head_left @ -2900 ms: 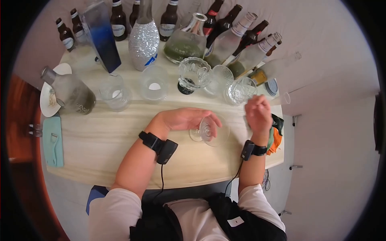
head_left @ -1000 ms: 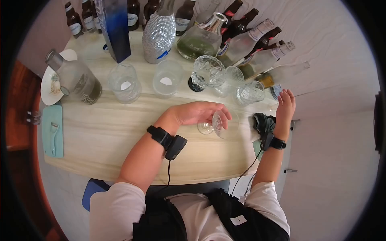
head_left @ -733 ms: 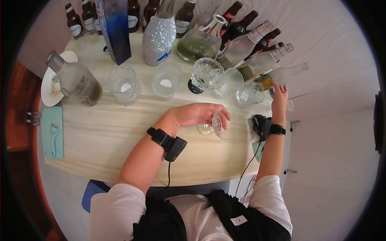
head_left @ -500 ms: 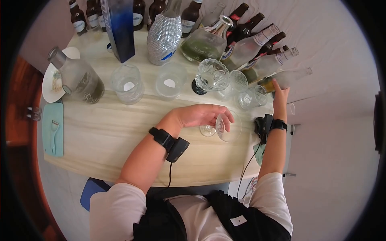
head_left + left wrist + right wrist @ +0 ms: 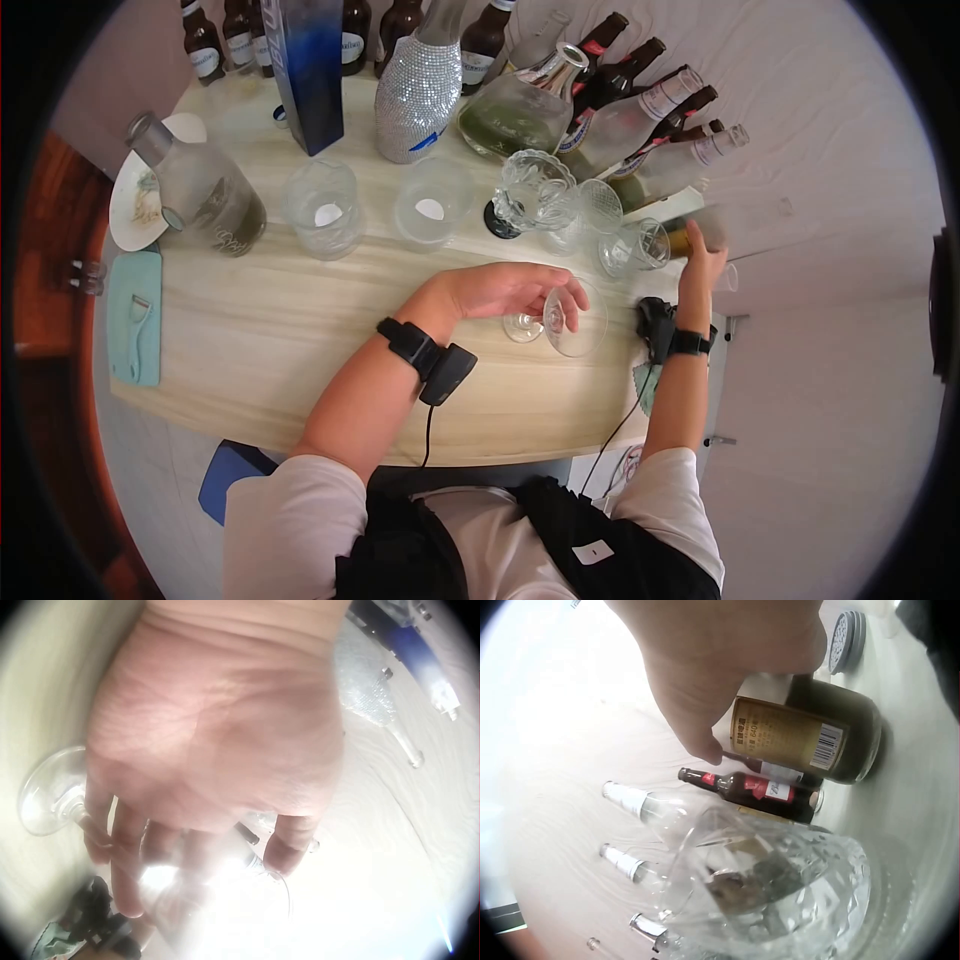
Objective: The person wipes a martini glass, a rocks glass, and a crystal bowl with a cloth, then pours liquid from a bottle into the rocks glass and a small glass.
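My left hand (image 5: 515, 290) holds a clear stemmed cocktail glass (image 5: 590, 330) over the middle of the table; its round foot (image 5: 520, 330) shows beside the fingers. In the left wrist view, the fingers lie along the stem and bowl, with the thumb on the other side, and glare washes out part of the bowl. At the table's right side, my right hand (image 5: 705, 262) grips a glass bottle with a gold label (image 5: 787, 735), thumb on one side. Its upper part is blurred in the head view. A cut-glass tumbler (image 5: 625, 250) stands just left of this bottle.
Glass bottles and a green-tinted decanter (image 5: 515, 115) crowd the back. A scalloped glass bowl (image 5: 535, 185) and two tumblers (image 5: 325, 210) line the middle. A frosted bottle (image 5: 215, 205), plate (image 5: 125, 205) and teal mat (image 5: 120, 340) stand left. Dark cloth (image 5: 655, 322) lies right.
My right hand has reached out to the gold-labelled bottle at the right, taken hold of it and shifted it slightly. The left hand keeps the stemmed glass in place; the head view has shifted.
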Tool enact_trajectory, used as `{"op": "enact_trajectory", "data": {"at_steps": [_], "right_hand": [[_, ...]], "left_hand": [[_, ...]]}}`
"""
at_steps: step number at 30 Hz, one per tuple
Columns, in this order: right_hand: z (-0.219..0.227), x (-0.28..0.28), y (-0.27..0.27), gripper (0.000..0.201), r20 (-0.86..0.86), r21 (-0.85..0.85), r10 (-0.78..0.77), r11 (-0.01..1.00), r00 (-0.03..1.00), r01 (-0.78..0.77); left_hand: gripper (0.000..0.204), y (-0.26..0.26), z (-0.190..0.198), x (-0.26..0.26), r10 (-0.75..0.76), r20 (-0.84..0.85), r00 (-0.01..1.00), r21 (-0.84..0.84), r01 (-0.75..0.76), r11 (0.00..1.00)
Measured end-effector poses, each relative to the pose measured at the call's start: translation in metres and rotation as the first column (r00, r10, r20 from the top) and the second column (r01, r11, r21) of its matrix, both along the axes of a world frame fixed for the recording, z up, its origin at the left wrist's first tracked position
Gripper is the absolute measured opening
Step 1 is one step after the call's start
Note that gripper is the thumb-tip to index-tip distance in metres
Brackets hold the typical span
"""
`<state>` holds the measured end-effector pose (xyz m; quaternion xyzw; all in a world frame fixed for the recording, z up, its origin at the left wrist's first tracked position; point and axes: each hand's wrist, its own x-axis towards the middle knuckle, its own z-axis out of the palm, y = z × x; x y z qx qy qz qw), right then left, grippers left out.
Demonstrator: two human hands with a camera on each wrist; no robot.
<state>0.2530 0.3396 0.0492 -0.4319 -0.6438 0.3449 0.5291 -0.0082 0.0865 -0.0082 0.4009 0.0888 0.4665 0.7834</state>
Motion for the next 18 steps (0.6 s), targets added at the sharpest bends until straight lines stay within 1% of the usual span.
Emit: {"op": "enact_trajectory", "data": {"at_steps": [2,4,5,6,8,9,10,12,13,14,16,17,18], "right_hand": [[0.016,0.004,-0.025,0.056,-0.030,-0.017,0.022,1.000,0.999,-0.022],[0.029,0.009,-0.046,0.044,-0.002,0.109,-0.009,0.994,1.000,0.010],[0.033,0.018,-0.051,0.044,-0.011,0.121,0.021,0.992,1.000,-0.020],[0.037,0.025,-0.061,0.044,-0.009,0.119,0.012,0.993,1.000,-0.011],[0.050,0.037,-0.083,0.058,-0.007,0.089,0.030,0.996,1.000,-0.030],[0.055,0.047,-0.090,0.065,0.079,0.090,0.040,0.995,0.996,-0.047],[0.060,0.052,-0.103,0.065,0.082,0.090,0.035,0.995,0.996,-0.042],[0.068,0.053,-0.131,0.071,0.111,0.070,0.147,0.985,0.983,-0.156],[0.071,0.052,-0.141,0.077,0.136,0.096,0.172,0.978,0.976,-0.186],[0.072,0.056,-0.148,0.077,0.138,0.096,0.169,0.978,0.976,-0.183],[0.072,0.066,-0.163,0.081,0.302,0.005,0.248,0.965,0.921,-0.262],[0.071,0.069,-0.170,0.085,0.307,-0.083,0.289,0.957,0.907,-0.277],[0.069,0.071,-0.178,0.085,0.307,-0.085,0.284,0.959,0.908,-0.271]], "left_hand": [[0.048,0.000,0.000,0.000,0.008,-0.002,1.000,0.002,-0.008,1.000],[0.048,0.000,-0.001,0.001,0.008,0.000,1.000,0.001,-0.008,1.000],[0.048,0.000,0.000,0.001,0.012,-0.008,1.000,-0.003,-0.012,1.000],[0.049,0.000,0.000,0.002,0.012,-0.015,1.000,-0.007,-0.013,1.000],[0.049,0.000,-0.001,0.003,0.006,-0.006,1.000,-0.009,-0.006,1.000],[0.049,0.000,-0.001,0.003,0.011,-0.001,1.000,-0.009,-0.011,1.000],[0.049,0.000,-0.001,0.003,0.006,0.003,1.000,-0.009,-0.006,1.000],[0.049,0.000,-0.002,0.003,0.023,-0.005,1.000,0.017,-0.023,1.000],[0.049,0.000,-0.002,0.003,0.020,-0.002,1.000,0.017,-0.020,1.000],[0.049,0.000,-0.001,0.003,0.021,-0.001,1.000,0.007,-0.021,1.000],[0.049,0.000,-0.001,0.002,0.020,0.000,1.000,-0.004,-0.020,1.000],[0.049,0.000,-0.001,0.002,0.022,0.001,1.000,-0.003,-0.022,1.000],[0.048,0.000,-0.001,0.003,0.022,0.002,1.000,-0.003,-0.022,1.000]]}}
